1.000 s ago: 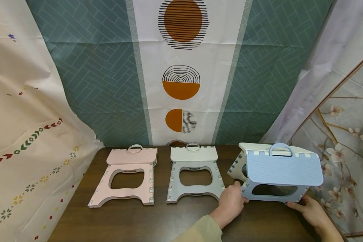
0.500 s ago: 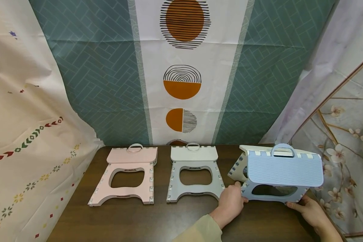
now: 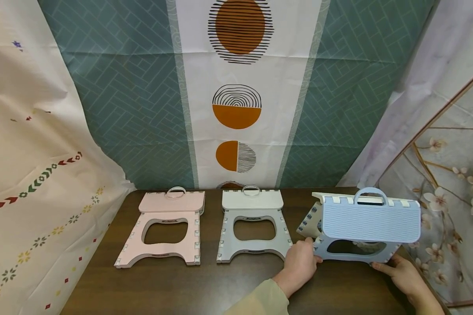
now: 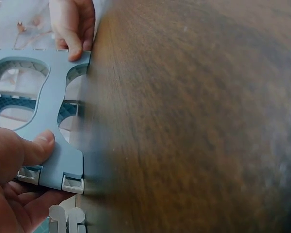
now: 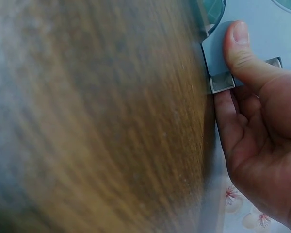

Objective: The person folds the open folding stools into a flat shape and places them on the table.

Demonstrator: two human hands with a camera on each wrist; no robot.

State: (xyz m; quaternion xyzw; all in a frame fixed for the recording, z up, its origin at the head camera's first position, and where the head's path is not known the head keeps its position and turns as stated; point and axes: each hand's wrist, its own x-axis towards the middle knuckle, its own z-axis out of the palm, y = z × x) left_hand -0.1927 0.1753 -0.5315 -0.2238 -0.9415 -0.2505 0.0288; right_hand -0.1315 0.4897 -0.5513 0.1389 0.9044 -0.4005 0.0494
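A blue folding stool [image 3: 372, 221] stands partly unfolded at the right end of the table in the head view. Its ribbed blue top half slopes toward me, and a white half shows behind it. My left hand [image 3: 301, 264] grips the lower left corner of the blue leg panel; in the left wrist view the thumb lies on the panel [image 4: 56, 121] with fingers beneath. At the lower right corner, my right hand [image 3: 407, 275] pinches the same leg panel, its thumb [image 5: 240, 46] on the face and fingers curled below. The stool's far legs are mostly hidden.
A grey-green folded stool [image 3: 256, 251] lies just left of my left hand. Farther left lies a pink folded stool [image 3: 173, 251]. Patterned curtains [image 3: 236, 131] hang behind the brown table [image 3: 173, 291], and a floral cloth [image 3: 453, 218] borders its right side.
The white rear half of the blue stool's top has sunk slightly behind the blue half. Both hands keep their grip on the lower corners.
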